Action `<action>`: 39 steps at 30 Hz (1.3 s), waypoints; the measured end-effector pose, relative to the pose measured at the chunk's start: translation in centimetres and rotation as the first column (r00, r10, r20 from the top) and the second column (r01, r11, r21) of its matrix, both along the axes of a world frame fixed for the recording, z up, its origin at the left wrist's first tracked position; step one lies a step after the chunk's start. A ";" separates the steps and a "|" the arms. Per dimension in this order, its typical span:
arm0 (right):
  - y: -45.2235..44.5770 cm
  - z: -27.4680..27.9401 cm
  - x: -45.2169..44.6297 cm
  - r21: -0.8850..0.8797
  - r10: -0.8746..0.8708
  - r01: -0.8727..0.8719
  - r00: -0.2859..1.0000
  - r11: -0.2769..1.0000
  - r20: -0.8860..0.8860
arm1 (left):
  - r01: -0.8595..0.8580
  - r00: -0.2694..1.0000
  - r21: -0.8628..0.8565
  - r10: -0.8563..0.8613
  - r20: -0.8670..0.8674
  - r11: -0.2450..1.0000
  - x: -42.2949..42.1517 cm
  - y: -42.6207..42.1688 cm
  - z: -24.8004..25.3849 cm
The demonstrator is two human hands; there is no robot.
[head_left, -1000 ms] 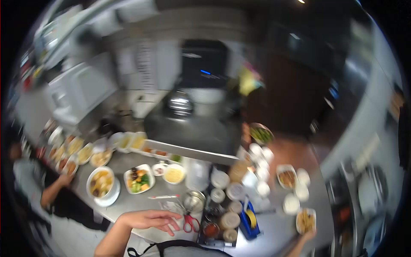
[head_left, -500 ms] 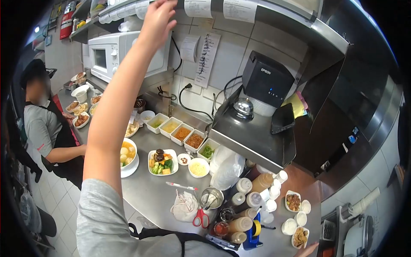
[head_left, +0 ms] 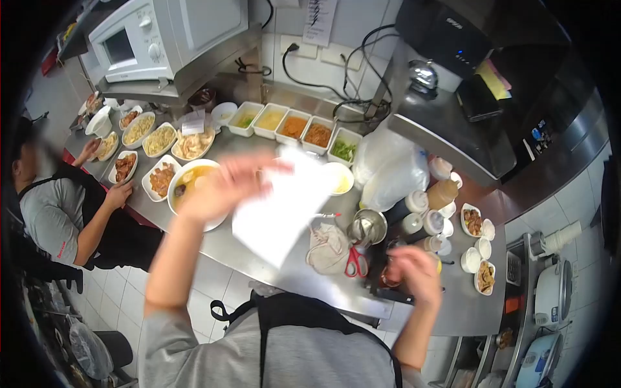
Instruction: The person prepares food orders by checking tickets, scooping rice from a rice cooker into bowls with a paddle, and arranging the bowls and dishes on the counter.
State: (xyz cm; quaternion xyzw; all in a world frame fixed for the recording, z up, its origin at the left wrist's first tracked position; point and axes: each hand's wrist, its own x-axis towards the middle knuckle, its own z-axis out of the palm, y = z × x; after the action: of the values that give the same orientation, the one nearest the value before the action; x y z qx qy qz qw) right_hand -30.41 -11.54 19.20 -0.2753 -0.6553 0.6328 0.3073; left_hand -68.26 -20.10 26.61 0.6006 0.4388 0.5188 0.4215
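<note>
My left hand (head_left: 233,181), smeared by motion, is closed on the upper left part of a white paper slip (head_left: 281,210). The slip hangs tilted over the counter and hides the square dish of vegetables. Left of it, partly behind my forearm, is a bowl of orange soup (head_left: 187,174). My right hand (head_left: 415,275) is blurred above the sauce bottles at the counter's front edge, its fingers bent; whether it holds anything I cannot tell. Close by lie red-handled scissors (head_left: 356,262), a crumpled cloth (head_left: 326,249) and a metal bowl (head_left: 367,227).
Garnish tubs (head_left: 295,129) line the back of the steel counter (head_left: 223,244). A microwave (head_left: 145,45) sits on a shelf at left, a printer (head_left: 440,32) and a bell (head_left: 424,77) at right. A co-worker (head_left: 65,200) stands at left beside filled dishes (head_left: 139,129).
My left hand has come down from the slips on the upper rail and now has a paper slip over the counter. My right hand moved left toward the bottles. The view tilted down.
</note>
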 end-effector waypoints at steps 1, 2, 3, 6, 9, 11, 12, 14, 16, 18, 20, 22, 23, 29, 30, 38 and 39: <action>-0.3 -0.1 -4.1 -0.022 0.083 -0.080 0.980 0.997 0.183 | 0.025 1.000 -0.102 -0.026 -0.006 0.994 0.2 -1.5 -4.3; 0.2 -1.8 -7.6 0.049 0.093 -0.118 0.933 0.992 0.349 | 0.033 0.993 -0.297 0.001 0.115 0.954 0.1 -3.1 -8.7; 1.3 -4.6 -10.5 0.109 0.094 -0.172 0.858 0.979 0.505 | 0.018 0.991 -0.442 0.042 0.127 0.897 0.0 -4.6 -12.5; 4.0 -13.0 -16.8 0.722 -0.420 -0.257 0.669 0.643 0.613 | -0.265 0.898 -0.282 0.129 -0.421 0.922 -1.6 -7.3 -23.0; 6.0 -15.2 -20.3 0.699 -0.544 -0.375 0.445 0.609 0.712 | -0.388 0.616 -0.103 0.174 -0.768 0.916 -3.8 -8.7 -25.1; 7.3 -15.7 -21.5 0.676 -0.564 -0.443 0.374 0.588 0.736 | -0.370 0.571 -0.029 0.203 -0.796 0.928 -4.8 -8.5 -25.7; 7.8 -15.7 -21.5 0.662 -0.553 -0.468 0.366 0.586 0.748 | -0.360 0.558 0.018 0.230 -0.797 0.933 -5.1 -8.4 -25.9; 8.5 -15.4 -21.6 0.679 -0.477 -0.566 0.486 0.467 0.733 | -0.345 0.533 0.074 0.260 -0.805 0.936 -5.2 -8.5 -26.1; 7.8 -14.3 -21.4 0.739 -0.463 -0.491 0.578 0.461 0.672 | -0.351 0.541 0.079 0.270 -0.797 0.933 -5.2 -8.6 -25.9; 6.8 -13.5 -20.6 0.859 -0.468 -0.282 0.744 0.427 0.477 | -0.350 0.546 0.090 0.281 -0.789 0.932 -5.2 -8.5 -25.7; 4.8 -14.0 -19.9 0.830 -0.411 -0.121 0.824 0.544 0.390 | -0.346 0.551 0.081 0.272 -0.789 0.935 -5.3 -8.5 -25.5; 0.8 -14.6 -20.3 0.494 -0.278 0.163 0.946 0.854 0.169 | -0.345 0.556 0.081 0.273 -0.785 0.935 -5.4 -8.4 -25.3; -2.3 -15.1 -21.5 0.160 -0.225 0.218 0.974 0.963 0.026 | -0.347 0.553 0.088 0.279 -0.785 0.934 -5.4 -8.4 -25.2; -10.7 -20.6 -23.7 -0.118 -0.153 0.151 0.988 0.982 -0.011 | -0.344 0.559 0.082 0.274 -0.783 0.935 -5.4 -8.3 -25.1; -11.0 -20.6 -23.7 -0.105 -0.152 0.157 0.987 0.982 0.054 | -0.341 0.561 0.080 0.271 -0.783 0.937 -5.5 -8.2 -25.1; -11.5 -21.7 -24.3 0.129 -0.176 0.159 0.975 0.979 0.134 | -0.346 0.551 0.096 0.284 -0.785 0.933 -5.4 -8.3 -25.2; -11.6 -21.4 -24.5 0.073 -0.180 0.172 0.976 0.982 0.121 | -0.346 0.552 0.092 0.282 -0.785 0.934 -5.4 -8.3 -25.3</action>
State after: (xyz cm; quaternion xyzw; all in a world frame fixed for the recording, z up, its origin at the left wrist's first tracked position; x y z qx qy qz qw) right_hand -54.95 -23.11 -2.15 -0.3622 -0.6661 0.5634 0.3280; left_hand -73.67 -28.44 1.35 0.6625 0.6969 0.2526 0.1081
